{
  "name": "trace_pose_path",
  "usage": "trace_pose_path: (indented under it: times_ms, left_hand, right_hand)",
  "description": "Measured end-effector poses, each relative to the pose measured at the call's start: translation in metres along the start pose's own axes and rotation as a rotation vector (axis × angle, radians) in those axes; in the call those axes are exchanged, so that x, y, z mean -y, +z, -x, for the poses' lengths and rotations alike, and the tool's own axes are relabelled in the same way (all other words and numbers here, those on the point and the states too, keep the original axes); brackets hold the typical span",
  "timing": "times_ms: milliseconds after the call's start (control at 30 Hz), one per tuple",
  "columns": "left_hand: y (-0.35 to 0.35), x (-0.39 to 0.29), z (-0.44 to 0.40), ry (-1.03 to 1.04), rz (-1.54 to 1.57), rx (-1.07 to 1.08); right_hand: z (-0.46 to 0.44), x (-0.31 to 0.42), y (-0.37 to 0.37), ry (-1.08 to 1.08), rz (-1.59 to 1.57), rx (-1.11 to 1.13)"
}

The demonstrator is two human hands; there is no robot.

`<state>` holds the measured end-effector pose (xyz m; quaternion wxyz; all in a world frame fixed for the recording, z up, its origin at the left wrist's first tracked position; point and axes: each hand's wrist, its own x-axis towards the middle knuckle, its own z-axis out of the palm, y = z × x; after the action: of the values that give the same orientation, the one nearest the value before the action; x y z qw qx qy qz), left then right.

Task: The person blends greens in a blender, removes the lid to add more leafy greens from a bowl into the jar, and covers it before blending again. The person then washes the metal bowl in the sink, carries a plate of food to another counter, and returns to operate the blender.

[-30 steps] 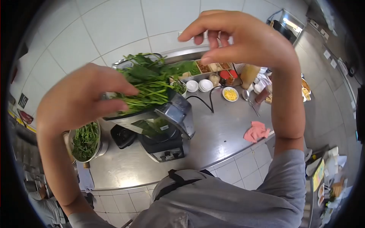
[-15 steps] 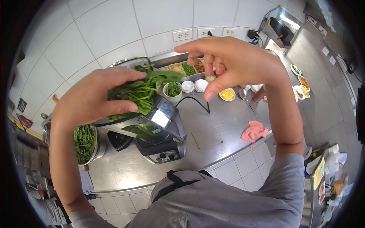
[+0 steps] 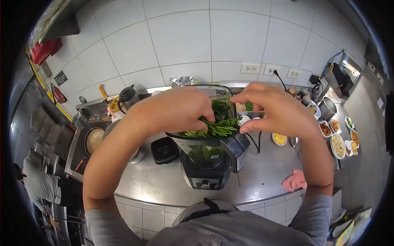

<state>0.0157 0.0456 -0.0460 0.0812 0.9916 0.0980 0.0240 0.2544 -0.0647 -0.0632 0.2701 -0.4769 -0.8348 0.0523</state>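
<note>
A blender jar (image 3: 182,144), stuffed with leafy greens (image 3: 221,129), sits on its dark blender base (image 3: 205,174). My left hand (image 3: 186,108) reaches over the jar's rim, with curled fingers and thumb around some of the greens; part of its grip is hidden. To the right of the jar, my right hand (image 3: 275,108) holds nothing, its thumb and fingers spread apart close to the leaf ends and the jar handle (image 3: 238,147). The black blender lid (image 3: 164,150) lies on the counter left of the base.
On the steel counter (image 3: 147,184) are a pink cloth (image 3: 294,180), a bowl of yellow shreds (image 3: 280,139) and several small food dishes at the right. Behind the left arm stand a dark jug (image 3: 129,98) and a pan (image 3: 94,140). Another person (image 3: 41,176) works at far left.
The view has shifted left and up, showing more of the wall and sink. My left fingers have curled down into the greens. My right hand has lowered toward the jar, still spread.
</note>
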Motion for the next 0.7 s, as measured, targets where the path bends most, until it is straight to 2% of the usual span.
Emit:
trace_pose_path:
  times_ms: [67,133,200,233,300,333,533,633,700]
  left_hand:
    - [0.005,0.000,-0.003,0.003,-0.070,0.062]
    - [0.008,-0.002,-0.006,0.039,-0.113,0.013]
    - [0.007,-0.009,-0.014,-0.101,-0.192,0.150]
    - [0.005,-0.013,-0.019,-0.105,-0.195,0.150]
    - [0.000,-0.021,-0.026,-0.170,-0.282,0.291]
    - [-0.002,-0.022,-0.025,-0.175,-0.286,0.293]
    - [-0.030,-0.018,0.002,-0.175,-0.077,0.226]
    - [-0.043,-0.012,0.017,-0.139,-0.054,0.010]
    - [-0.044,-0.004,0.023,-0.118,-0.054,-0.078]
  right_hand:
    - [-0.001,-0.002,-0.003,0.050,-0.021,0.044]
    - [-0.001,-0.008,-0.006,0.105,-0.044,0.087]
    - [0.000,-0.016,-0.007,0.061,-0.064,0.073]
    - [0.001,-0.016,-0.008,0.057,-0.065,0.071]
    - [0.005,-0.013,-0.008,0.170,-0.212,0.024]
    - [0.006,-0.013,-0.007,0.165,-0.214,0.022]
    - [0.000,-0.016,-0.002,0.156,-0.218,-0.097]
    - [-0.018,-0.011,0.001,0.125,-0.083,-0.106]
    - [-0.032,-0.008,0.004,0.154,0.175,-0.111]
